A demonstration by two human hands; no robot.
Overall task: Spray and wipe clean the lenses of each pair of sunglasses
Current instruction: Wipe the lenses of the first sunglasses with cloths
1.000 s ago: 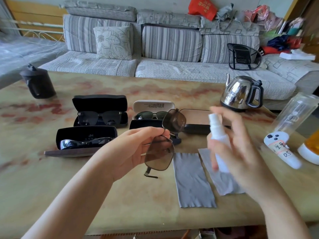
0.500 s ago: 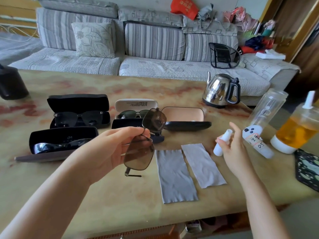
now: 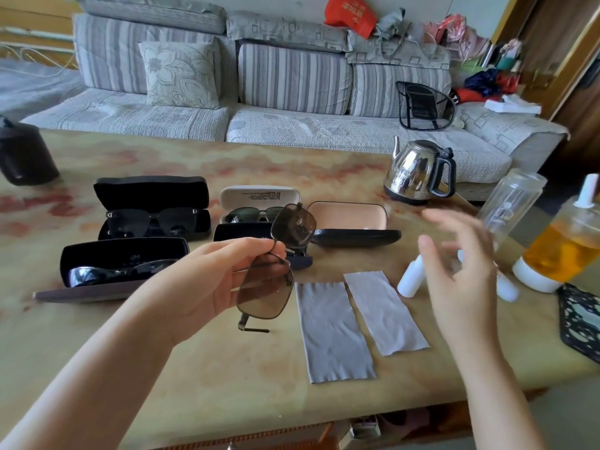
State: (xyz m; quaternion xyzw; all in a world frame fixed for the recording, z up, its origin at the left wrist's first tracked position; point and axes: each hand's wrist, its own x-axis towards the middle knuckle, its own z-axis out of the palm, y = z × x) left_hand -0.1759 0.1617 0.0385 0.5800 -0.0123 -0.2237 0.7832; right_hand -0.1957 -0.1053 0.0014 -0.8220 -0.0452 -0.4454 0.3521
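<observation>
Above marbled table point(image 3: 194, 368), sunglasses point(image 3: 264, 295) on end in left hand point(image 3: 207, 280)'s grip

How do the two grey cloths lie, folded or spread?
Spread: the left cloth and the right cloth lie flat on the table, unfolded.

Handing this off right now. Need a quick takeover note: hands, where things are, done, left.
Left hand pinches the brown-lens sunglasses at the bridge.
Right hand open, blurred, holds nothing, near the white spray bottle on the table.
Grey cloths lie flat between the hands.
Three other pairs sit in open cases.
Done: upper lens looks speckled, maybe sprayed.
Left: wipe this pair, then do the rest.
</observation>
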